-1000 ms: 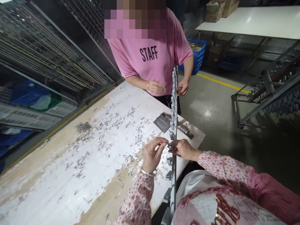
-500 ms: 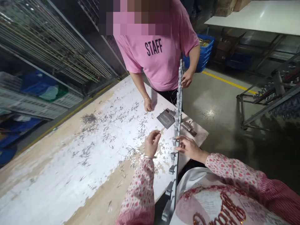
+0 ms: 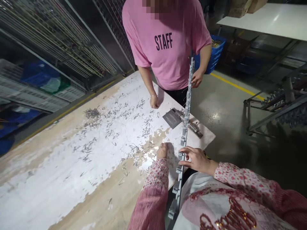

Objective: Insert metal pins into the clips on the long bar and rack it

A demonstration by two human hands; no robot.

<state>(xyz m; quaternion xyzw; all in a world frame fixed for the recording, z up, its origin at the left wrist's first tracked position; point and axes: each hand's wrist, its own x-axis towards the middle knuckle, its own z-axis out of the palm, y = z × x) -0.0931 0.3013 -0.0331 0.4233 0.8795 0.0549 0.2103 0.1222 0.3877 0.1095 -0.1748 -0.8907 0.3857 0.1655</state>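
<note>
A long, narrow metal bar with a row of grey clip-like pieces runs away from me beside the table edge, slanting slightly. My right hand is at the bar's right side, its thumb and fingertips around one of the pieces. Left of the bar, my left hand hovers low over the table with its fingers closed; whatever may be in them is hidden. Small bent wire pieces lie scattered on the worn white tabletop. Farther along the bar, a co-worker's hand touches it.
Facing me stands a co-worker in a pink shirt, other hand resting on the table. A dark flat plate and metal fixture lie under the bar. Blue crates, racks and a wheeled frame stand around.
My left hand has moved down and nearer to me, its fingers closing further. My right hand stays at the bar, which appears shifted slightly; the whole view has moved a little.
</note>
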